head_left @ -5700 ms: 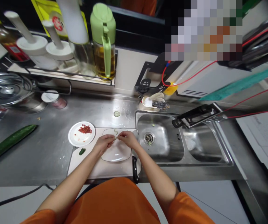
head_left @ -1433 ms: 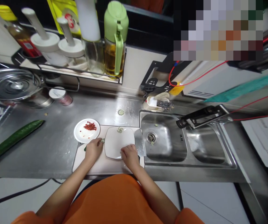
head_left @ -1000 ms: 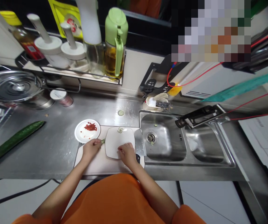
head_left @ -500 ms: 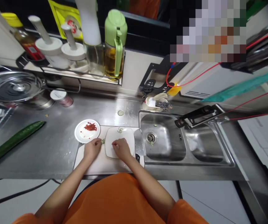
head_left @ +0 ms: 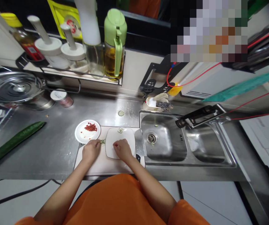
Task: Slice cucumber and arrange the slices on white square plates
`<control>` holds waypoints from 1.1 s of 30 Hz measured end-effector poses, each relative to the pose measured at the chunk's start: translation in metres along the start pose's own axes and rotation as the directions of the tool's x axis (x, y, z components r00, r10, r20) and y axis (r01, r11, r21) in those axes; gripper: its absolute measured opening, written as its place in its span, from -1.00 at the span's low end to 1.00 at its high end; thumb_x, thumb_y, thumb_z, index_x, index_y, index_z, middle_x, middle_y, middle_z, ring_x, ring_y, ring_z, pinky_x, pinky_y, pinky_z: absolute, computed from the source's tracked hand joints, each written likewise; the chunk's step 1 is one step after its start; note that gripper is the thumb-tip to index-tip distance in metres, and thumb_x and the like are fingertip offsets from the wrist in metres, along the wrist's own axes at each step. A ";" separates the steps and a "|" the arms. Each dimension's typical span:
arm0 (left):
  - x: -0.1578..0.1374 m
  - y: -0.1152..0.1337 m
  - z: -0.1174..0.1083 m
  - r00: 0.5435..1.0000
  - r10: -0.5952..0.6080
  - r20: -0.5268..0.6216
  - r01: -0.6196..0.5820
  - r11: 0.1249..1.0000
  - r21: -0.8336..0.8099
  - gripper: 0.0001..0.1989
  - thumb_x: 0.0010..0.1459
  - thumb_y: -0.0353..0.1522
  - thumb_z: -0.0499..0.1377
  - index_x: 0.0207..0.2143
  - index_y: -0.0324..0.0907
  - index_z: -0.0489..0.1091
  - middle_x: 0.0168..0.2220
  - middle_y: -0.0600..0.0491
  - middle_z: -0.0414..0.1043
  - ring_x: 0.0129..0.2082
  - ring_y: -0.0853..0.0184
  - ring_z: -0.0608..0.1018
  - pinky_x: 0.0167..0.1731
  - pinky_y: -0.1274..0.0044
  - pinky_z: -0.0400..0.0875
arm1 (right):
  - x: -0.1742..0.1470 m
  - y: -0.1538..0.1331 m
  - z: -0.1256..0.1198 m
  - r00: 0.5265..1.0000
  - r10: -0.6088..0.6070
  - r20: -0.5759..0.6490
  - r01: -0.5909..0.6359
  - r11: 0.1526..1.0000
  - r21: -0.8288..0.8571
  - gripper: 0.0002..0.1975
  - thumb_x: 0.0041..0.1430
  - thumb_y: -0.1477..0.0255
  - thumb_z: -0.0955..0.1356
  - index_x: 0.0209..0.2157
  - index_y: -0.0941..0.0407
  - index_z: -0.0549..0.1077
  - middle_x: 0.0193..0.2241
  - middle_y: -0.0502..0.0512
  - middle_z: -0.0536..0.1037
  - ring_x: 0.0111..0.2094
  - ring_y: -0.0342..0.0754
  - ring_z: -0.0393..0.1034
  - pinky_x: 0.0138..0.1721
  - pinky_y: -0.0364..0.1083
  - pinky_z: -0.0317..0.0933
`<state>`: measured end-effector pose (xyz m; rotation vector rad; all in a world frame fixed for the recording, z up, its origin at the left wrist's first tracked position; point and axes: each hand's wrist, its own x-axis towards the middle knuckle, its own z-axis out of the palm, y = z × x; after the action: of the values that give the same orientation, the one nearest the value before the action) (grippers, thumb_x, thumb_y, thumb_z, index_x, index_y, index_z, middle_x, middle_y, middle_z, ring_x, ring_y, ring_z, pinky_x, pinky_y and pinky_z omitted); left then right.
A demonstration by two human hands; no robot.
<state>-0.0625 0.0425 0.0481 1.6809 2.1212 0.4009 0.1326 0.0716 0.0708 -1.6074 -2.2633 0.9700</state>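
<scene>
My left hand [head_left: 91,151] is closed, its fingertips pinching at the thin cucumber slices [head_left: 102,141] on the cutting board [head_left: 94,167], just left of a square white plate [head_left: 130,140]. Over that plate is my right hand [head_left: 123,149], fingers curled together; whatever is between them is too small to make out. Green-rimmed cucumber slices [head_left: 120,131] lie in a small cluster near the plate's far edge. A round white plate [head_left: 79,132] with chopped red pieces [head_left: 90,127] stands at the board's far left corner. To the right, a wide knife blade [head_left: 139,140] lies beside the square plate.
A long cucumber [head_left: 14,144] rests on the counter at left. The double sink [head_left: 172,150] is at right, with its tap [head_left: 202,115] over it. One cucumber slice [head_left: 121,113] lies behind the board. Bottles and jars fill a rack [head_left: 78,73]; a lidded pot [head_left: 17,89] stands left.
My left hand has shifted slightly left, and more of the cucumber slices beside its fingertips shows. My right hand stays nearly in place over the square plate.
</scene>
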 end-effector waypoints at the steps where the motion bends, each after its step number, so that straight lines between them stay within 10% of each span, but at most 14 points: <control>1: 0.000 0.001 0.001 1.000 0.002 0.009 -0.002 1.000 0.025 -0.73 0.10 -0.34 0.02 -0.26 -0.13 0.49 -0.24 -0.02 0.50 -0.24 0.28 0.49 -0.23 0.54 0.28 | 0.000 -0.001 0.000 1.000 -0.004 0.002 0.004 1.000 -0.001 -0.86 0.12 0.50 0.28 -0.34 0.08 0.49 -0.39 0.04 0.50 -0.29 -0.06 0.27 -0.19 -0.10 0.06; 12: -0.005 0.004 -0.011 0.990 -0.125 0.068 0.137 0.967 -0.213 -0.82 0.00 -0.27 0.11 -0.36 -0.12 0.45 -0.39 0.07 0.50 -0.41 0.34 0.48 -0.34 0.57 0.28 | 0.001 -0.004 0.003 0.999 -0.042 -0.011 0.042 0.998 0.042 -0.87 0.13 0.49 0.28 -0.38 0.11 0.48 -0.42 0.03 0.49 -0.31 -0.09 0.28 -0.17 -0.10 0.06; 19: 0.001 0.025 -0.020 0.947 -0.080 0.311 0.267 0.735 -0.623 -0.73 -0.14 -0.21 0.18 -0.42 -0.20 0.43 -0.58 0.12 0.40 -0.59 0.44 0.35 -0.53 0.61 0.21 | 0.009 -0.014 -0.006 0.998 0.035 -0.057 -0.018 0.964 0.267 -0.89 0.10 0.42 0.34 -0.33 0.05 0.51 -0.39 -0.01 0.55 -0.26 -0.08 0.34 -0.19 -0.11 0.13; 27: 0.007 0.046 -0.013 0.881 -0.056 0.469 0.414 0.569 -0.711 -0.66 -0.13 -0.18 0.23 -0.34 -0.24 0.45 -0.50 0.05 0.46 -0.57 0.45 0.40 -0.57 0.62 0.21 | 0.011 -0.007 -0.021 0.988 0.153 -0.001 -0.137 0.886 0.442 -0.90 0.02 0.43 0.33 -0.45 0.08 0.51 -0.46 -0.03 0.54 -0.36 -0.13 0.36 -0.30 -0.16 0.18; 33: 0.002 0.058 0.003 0.633 -0.010 0.774 0.768 0.136 -0.626 -0.68 0.05 -0.20 0.18 -0.24 -0.27 0.38 -0.36 -0.08 0.50 -0.51 0.45 0.49 -0.59 0.67 0.28 | 0.005 0.003 -0.039 0.987 0.162 0.012 -0.138 0.800 0.584 -0.89 -0.01 0.40 0.34 -0.45 0.13 0.50 -0.47 -0.02 0.52 -0.39 -0.15 0.35 -0.32 -0.17 0.17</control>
<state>-0.0118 0.0578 0.0723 0.2619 1.1681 0.6443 0.1530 0.0921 0.0972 -1.5029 -1.5812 1.4787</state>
